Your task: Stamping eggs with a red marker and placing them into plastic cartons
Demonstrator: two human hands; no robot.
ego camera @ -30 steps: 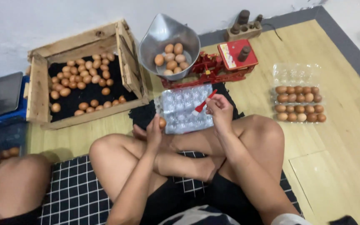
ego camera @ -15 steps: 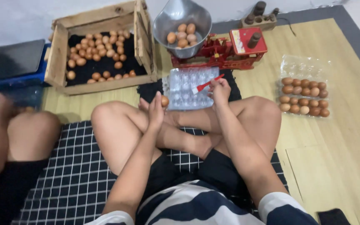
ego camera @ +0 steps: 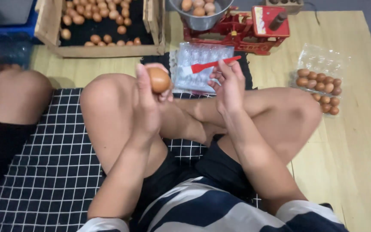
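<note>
The left hand (ego camera: 149, 101) is closed around a brown egg (ego camera: 158, 80) and lifts it above the knee, so its shell faces the person. At 3 o'clock from the egg, the right hand (ego camera: 228, 86) pinches a small red brush (ego camera: 213, 65) with the bristles turned toward the egg. Just behind both hands lies an empty clear tray (ego camera: 200, 68). At 12 o'clock stands a red scale (ego camera: 241, 32) carrying a metal bowl (ego camera: 200, 19) of eggs; a wooden crate (ego camera: 50, 30) sits at 10 o'clock, a filled egg pack (ego camera: 320, 83) at 3 o'clock.

Our one view, from the head down

We look steeply down from head height, close over our crossed legs, facing forward toward the wooden crate (ego camera: 104, 49) and red scale (ego camera: 237, 32) at the frame's top.
</note>
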